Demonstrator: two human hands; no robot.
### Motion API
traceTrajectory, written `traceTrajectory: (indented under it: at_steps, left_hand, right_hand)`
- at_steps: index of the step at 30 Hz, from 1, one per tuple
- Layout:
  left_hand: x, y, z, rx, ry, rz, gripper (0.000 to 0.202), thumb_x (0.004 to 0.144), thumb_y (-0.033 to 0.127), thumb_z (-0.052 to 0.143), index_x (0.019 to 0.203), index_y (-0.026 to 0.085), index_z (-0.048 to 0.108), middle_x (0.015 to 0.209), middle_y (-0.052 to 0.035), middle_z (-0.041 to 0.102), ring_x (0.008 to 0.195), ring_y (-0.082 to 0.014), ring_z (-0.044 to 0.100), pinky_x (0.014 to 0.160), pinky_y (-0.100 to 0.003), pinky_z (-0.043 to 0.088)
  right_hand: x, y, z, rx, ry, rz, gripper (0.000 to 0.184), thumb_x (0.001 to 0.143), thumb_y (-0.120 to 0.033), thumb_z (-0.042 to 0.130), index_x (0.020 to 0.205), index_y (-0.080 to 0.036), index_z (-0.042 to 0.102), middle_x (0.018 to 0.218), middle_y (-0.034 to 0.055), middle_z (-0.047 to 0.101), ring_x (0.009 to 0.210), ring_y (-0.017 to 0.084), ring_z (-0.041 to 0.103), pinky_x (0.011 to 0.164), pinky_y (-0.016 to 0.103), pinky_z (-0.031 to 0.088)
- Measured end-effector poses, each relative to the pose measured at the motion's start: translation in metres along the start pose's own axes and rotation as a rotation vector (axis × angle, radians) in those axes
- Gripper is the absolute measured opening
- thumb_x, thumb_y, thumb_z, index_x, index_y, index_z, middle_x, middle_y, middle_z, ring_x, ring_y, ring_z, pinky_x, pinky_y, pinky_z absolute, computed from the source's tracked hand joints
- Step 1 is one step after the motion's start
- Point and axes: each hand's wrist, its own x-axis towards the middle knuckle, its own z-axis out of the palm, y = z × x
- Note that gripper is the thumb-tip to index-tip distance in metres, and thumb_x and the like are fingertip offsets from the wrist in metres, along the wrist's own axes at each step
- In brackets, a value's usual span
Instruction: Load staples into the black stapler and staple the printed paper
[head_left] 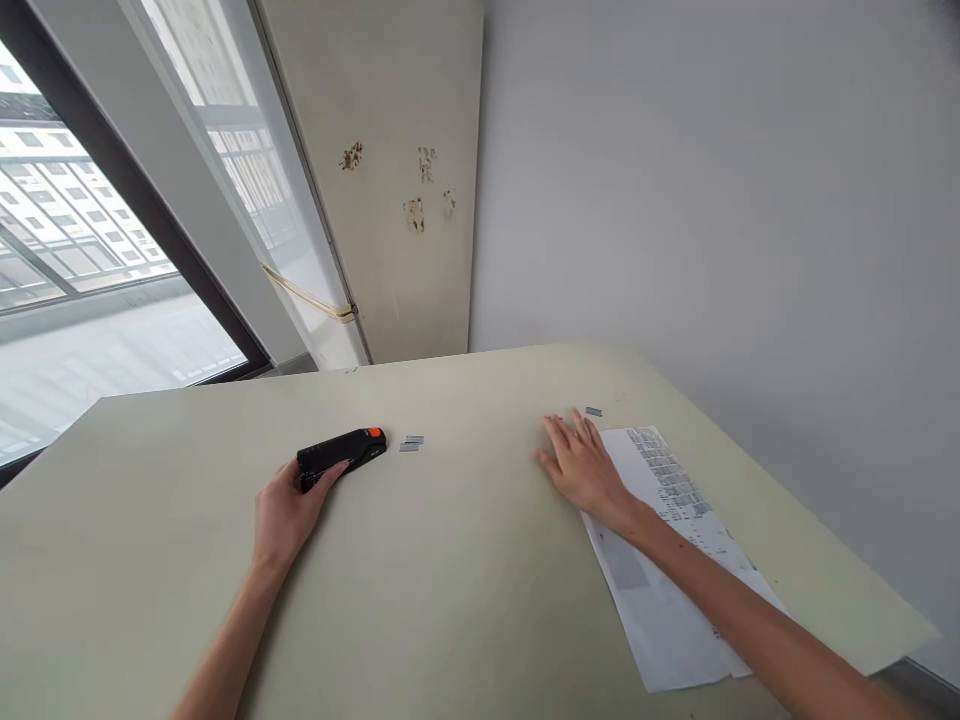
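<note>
A black stapler (pixel 352 450) with an orange tip lies on the pale table (pixel 465 560), left of centre. My left hand (pixel 289 505) grips its near end, thumb along the side. Two small strips of staples (pixel 411 442) lie just right of the stapler. My right hand (pixel 581 465) rests flat on the table with fingers stretched out, at the upper left corner of a printed paper sheet (pixel 667 570). Another staple strip (pixel 593 411) lies just beyond my right fingertips.
The table's far edge meets a grey wall and a beige cabinet (pixel 390 180) with scuffed spots. A large window (pixel 90 250) is on the left. The table's right edge runs close to the paper.
</note>
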Motion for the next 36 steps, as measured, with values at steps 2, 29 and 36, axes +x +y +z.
traceTrajectory:
  at_steps: [2,29,36]
  left_hand:
    - [0.011,0.003,0.006,0.017,0.001,0.011,0.060,0.075,0.076,0.066,0.093,0.020,0.076,0.087,-0.0090,0.075,0.077,-0.0293,0.067,0.072,-0.038,0.054]
    - [-0.048,0.002,-0.016,-0.242,0.129,-0.125,0.050,0.089,0.058,0.062,0.127,0.025,0.063,0.140,-0.0097,0.069,0.131,-0.0344,0.064,0.104,-0.047,0.054]
    - [-0.052,0.004,-0.017,-0.193,0.109,-0.099,0.042,0.089,0.055,0.060,0.117,0.024,0.068,0.131,-0.0092,0.072,0.121,-0.0333,0.068,0.088,-0.039,0.055]
  right_hand:
    - [0.001,0.019,-0.002,-0.003,0.023,0.057,0.068,0.109,-0.054,0.032,0.160,-0.011,0.043,0.163,0.0169,0.049,0.163,0.039,0.016,0.129,0.061,0.021]
    - [-0.186,0.071,-0.022,0.149,0.137,0.298,0.064,0.107,-0.056,0.040,0.165,-0.029,0.037,0.173,0.0040,0.035,0.161,0.032,0.029,0.131,0.061,0.025]
    - [-0.178,-0.022,-0.027,0.569,0.046,0.363,0.070,0.103,-0.058,0.052,0.166,-0.035,0.033,0.174,0.0043,0.033,0.161,0.032,0.029,0.126,0.060,0.036]
